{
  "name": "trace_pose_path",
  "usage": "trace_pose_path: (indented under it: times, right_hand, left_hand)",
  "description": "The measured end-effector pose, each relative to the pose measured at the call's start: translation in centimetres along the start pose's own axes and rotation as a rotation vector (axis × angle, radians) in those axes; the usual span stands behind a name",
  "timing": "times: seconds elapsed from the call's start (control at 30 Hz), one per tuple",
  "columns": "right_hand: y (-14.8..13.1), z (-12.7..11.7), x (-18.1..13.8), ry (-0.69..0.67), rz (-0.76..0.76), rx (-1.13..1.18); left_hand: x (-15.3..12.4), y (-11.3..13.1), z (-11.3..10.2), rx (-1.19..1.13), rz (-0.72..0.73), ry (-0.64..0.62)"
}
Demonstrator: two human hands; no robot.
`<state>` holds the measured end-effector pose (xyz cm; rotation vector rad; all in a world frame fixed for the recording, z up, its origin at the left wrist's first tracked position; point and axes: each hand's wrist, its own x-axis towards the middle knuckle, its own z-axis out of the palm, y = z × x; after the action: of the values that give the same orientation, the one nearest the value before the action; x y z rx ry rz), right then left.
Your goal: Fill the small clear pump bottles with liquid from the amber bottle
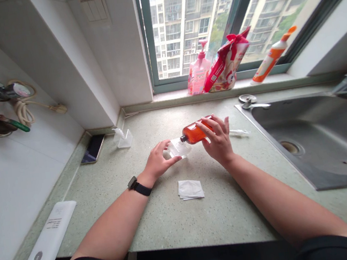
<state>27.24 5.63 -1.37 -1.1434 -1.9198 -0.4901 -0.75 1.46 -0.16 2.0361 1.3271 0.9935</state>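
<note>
My right hand (218,138) grips an orange bottle (195,132) tipped on its side, its neck pointing left. The neck sits over a small clear plastic container (177,148) that my left hand (160,160) holds on the counter. A black watch (138,186) is on my left wrist. A folded white tissue (190,189) lies on the counter just in front of both hands. A clear pump tube (240,132) lies to the right of my right hand.
A steel sink (323,139) fills the right side. On the window sill stand a pink pump bottle (198,72), a red refill pouch (227,64) and an orange-white bottle (271,58). A phone (92,148), a clear cap (123,138) and a white power bank (51,235) lie at the left.
</note>
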Motion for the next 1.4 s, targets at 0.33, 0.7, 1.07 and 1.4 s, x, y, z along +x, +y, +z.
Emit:
trace_pose_path:
  times: [0.33, 0.7, 1.07, 1.4]
  right_hand:
    - [-0.07, -0.15, 0.03, -0.012, 0.010, 0.003]
    - [-0.10, -0.10, 0.10, -0.003, 0.001, -0.016]
    - [0.11, -0.04, 0.02, 0.003, -0.010, -0.001]
    - [0.03, -0.07, 0.11, 0.013, -0.008, 0.008]
  left_hand:
    - [-0.03, -0.05, 0.04, -0.009, -0.002, 0.005]
    - [0.07, -0.15, 0.05, 0.000, -0.004, -0.003]
    - [0.05, -0.18, 0.06, -0.004, 0.000, -0.006]
    - [0.04, -0.20, 0.10, -0.004, 0.007, -0.002]
